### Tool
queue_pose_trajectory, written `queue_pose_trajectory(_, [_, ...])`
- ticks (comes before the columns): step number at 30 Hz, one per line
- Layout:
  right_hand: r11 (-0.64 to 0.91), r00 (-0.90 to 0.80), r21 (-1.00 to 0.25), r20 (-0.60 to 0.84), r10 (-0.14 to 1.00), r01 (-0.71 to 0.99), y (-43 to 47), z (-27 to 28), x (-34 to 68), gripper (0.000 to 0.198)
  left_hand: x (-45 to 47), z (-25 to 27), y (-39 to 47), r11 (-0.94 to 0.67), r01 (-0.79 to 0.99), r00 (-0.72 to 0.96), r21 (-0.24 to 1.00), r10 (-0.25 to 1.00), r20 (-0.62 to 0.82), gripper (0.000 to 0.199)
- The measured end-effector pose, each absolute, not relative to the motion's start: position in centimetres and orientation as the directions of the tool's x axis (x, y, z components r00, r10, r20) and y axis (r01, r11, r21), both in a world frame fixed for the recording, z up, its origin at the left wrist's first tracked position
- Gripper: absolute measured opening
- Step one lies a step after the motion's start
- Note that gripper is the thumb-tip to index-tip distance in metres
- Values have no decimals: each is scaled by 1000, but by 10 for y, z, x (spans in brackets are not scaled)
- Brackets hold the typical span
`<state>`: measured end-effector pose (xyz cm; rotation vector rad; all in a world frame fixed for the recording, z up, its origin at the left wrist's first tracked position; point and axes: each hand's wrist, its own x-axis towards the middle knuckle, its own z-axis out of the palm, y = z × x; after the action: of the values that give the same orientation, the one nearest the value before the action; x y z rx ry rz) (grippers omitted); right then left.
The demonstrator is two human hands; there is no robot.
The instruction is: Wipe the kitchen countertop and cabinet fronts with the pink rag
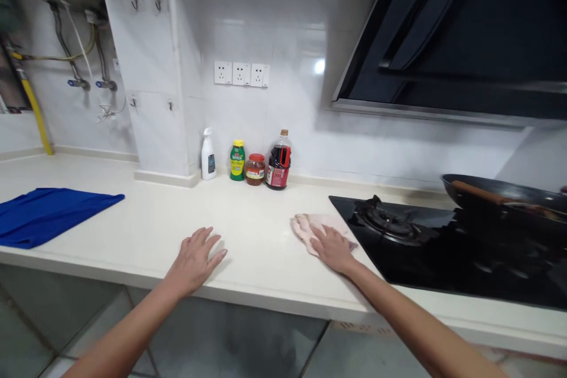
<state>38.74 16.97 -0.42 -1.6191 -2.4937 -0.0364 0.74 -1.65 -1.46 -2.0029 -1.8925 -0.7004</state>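
My right hand lies on a pale pinkish cloth, pressing it against the white countertop just left of the stove. Its fingers are spread over the cloth, and the palm hides part of it. My left hand is over the front part of the counter, fingers apart, holding nothing. Whether its palm touches the surface I cannot tell.
A blue cloth lies at the left. Along the wall stand a white spray bottle, a green bottle, a red-lidded jar and a dark sauce bottle. A wok sits on the black gas stove, below a range hood.
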Motion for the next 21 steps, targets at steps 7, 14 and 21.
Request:
queue_pose_trajectory(7, [728,-726,-227,108,679,647,53,-3,299,57,12,-7,-16,-29,993,-33,118,867,497,48])
queue_pose_trajectory(14, [802,-759,-259,267,594,538,22,-12,336,52,14,-1,-22,15,994,-65,105,871,487,41])
queue_pose_trajectory(21, [512,-439,-127,369,819,849,71,-30,473,56,14,-6,-21,-1,994,-51,107,873,485,47])
